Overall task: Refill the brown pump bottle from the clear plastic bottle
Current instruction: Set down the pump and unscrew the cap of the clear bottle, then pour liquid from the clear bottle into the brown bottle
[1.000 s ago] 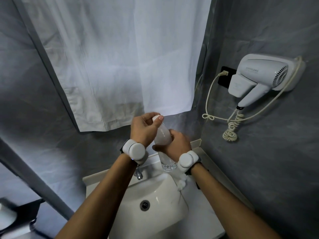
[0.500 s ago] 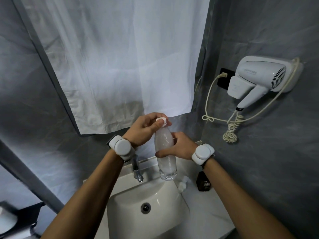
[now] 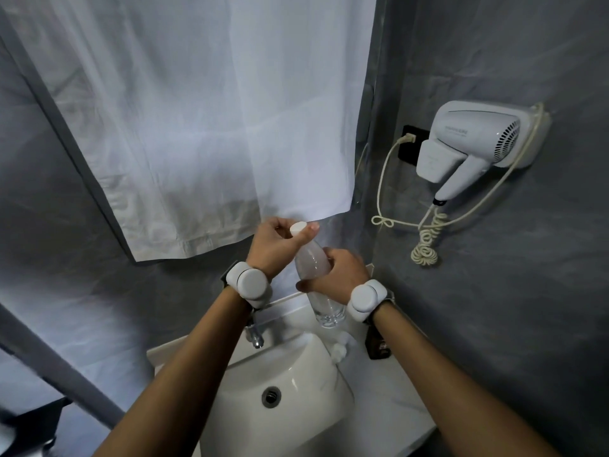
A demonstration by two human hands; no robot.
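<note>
I hold the clear plastic bottle [image 3: 313,263] upright above the back of the sink. My right hand [image 3: 339,272] wraps its middle. My left hand [image 3: 275,244] pinches its white cap [image 3: 298,227] from above. The brown pump bottle [image 3: 375,344] stands on the counter by the right wall, mostly hidden behind my right wrist. A white pump head [image 3: 339,351] lies on the counter next to it, beside the basin.
A white basin [image 3: 280,404] with a chrome tap [image 3: 255,334] sits below my arms. A white curtain [image 3: 204,127] hangs behind. On the right wall are a hair dryer [image 3: 471,143] and its coiled cord [image 3: 428,239].
My left wrist has turned back over the cap and my right hand has shifted around the bottle, now covering more of the brown pump bottle. The clear bottle stays upright in place.
</note>
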